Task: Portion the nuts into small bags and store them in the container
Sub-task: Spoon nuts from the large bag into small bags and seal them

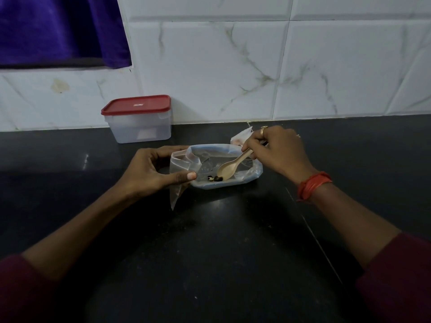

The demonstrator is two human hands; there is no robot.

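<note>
A shallow clear plastic tray [253, 176] lies on the black counter with a few dark nuts [215, 178] left at its near edge. My right hand [277, 152] pinches the handle of a small wooden spoon [229, 167], whose bowl rests in the tray beside the nuts. At the tray's left end my left hand [149, 172] holds a small clear bag [182, 170], thumb pressed on its front. A clear storage container with a red lid [138, 118] stands shut against the wall, back left.
Behind the tray, partly hidden by my right hand, lies another small clear bag [240, 136]. The black counter [221, 241] meets a white marbled tile wall. A purple cloth [58, 29] hangs at the top left.
</note>
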